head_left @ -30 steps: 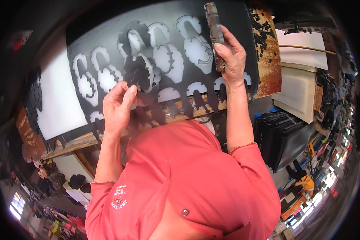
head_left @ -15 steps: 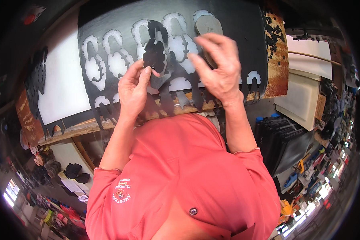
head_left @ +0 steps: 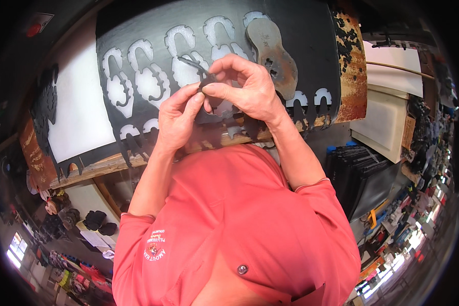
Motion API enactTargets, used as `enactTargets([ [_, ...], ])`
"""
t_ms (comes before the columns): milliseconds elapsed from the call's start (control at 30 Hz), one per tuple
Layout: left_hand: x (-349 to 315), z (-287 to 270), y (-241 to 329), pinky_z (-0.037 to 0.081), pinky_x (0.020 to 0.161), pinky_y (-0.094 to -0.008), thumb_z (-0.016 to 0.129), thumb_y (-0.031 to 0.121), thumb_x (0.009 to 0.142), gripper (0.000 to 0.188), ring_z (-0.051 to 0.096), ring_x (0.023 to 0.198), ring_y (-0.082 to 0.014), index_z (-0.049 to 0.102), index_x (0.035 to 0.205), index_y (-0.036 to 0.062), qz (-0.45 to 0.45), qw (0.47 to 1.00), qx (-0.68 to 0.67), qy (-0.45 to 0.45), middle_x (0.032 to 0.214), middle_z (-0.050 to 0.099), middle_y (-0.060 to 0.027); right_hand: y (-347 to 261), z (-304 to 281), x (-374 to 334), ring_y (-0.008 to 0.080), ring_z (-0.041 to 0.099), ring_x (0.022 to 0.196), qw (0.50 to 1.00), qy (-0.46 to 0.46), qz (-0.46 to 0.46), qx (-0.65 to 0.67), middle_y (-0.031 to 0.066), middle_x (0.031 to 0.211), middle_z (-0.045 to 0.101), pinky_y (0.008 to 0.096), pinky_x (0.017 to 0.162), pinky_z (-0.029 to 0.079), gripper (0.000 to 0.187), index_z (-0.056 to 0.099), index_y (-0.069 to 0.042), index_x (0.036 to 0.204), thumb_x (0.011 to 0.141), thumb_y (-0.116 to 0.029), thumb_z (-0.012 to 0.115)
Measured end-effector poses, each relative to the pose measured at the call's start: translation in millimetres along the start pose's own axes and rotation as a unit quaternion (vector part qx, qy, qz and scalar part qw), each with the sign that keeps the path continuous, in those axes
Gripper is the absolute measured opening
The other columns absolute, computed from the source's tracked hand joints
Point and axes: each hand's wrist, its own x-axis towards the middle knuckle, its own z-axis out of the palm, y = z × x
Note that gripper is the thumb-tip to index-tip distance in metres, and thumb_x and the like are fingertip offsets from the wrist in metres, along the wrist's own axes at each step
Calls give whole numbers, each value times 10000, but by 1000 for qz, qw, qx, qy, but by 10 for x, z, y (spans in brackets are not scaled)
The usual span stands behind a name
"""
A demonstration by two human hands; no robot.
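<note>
Above the bench, my left hand (head_left: 177, 116) pinches a thin black cut-out piece (head_left: 206, 80) by its near end. From the other side my right hand (head_left: 247, 91) has thumb and fingers closed on the same piece, their tips meeting my left fingertips. The piece is turned nearly edge-on, so most of its outline is hidden. Beneath lies a black sheet (head_left: 311, 56) with rows of sole-shaped and arch-shaped openings that show white. A grey metal sole-shaped cutting die (head_left: 279, 64) rests on this sheet, just beyond my right hand.
A white board (head_left: 81, 97) borders the sheet on the left, with black scraps (head_left: 47, 97) hanging beyond it. Rusty metal (head_left: 353, 76) edges the bench at right. Dark sheets (head_left: 362, 176) stand stacked below it. A wooden rail (head_left: 89, 167) runs along the near edge.
My right hand has moved left from beside the cutting die and taken hold of the black piece. The piece has turned from flat-on to nearly edge-on.
</note>
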Motion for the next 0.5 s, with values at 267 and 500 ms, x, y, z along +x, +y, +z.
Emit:
enactTargets([
  [267, 10, 58, 30, 557, 850, -294, 649, 57, 1078, 251, 678, 881, -142, 675, 1305, -46, -31, 998, -31, 33, 956, 724, -73, 104, -41, -55, 55, 630, 843, 995, 39, 47, 73, -16, 928, 694, 219, 744, 519, 114, 730, 7, 1015, 941, 0, 816],
  [500, 47, 117, 77, 538, 823, -251, 671, 84, 1072, 224, 672, 874, -98, 698, 1252, -46, -74, 991, -6, 111, 926, 736, -47, 40, 60, -73, 69, 619, 729, 947, 137, -199, -213, 8, 887, 707, 229, 625, 480, 90, 742, -3, 972, 914, 6, 810],
])
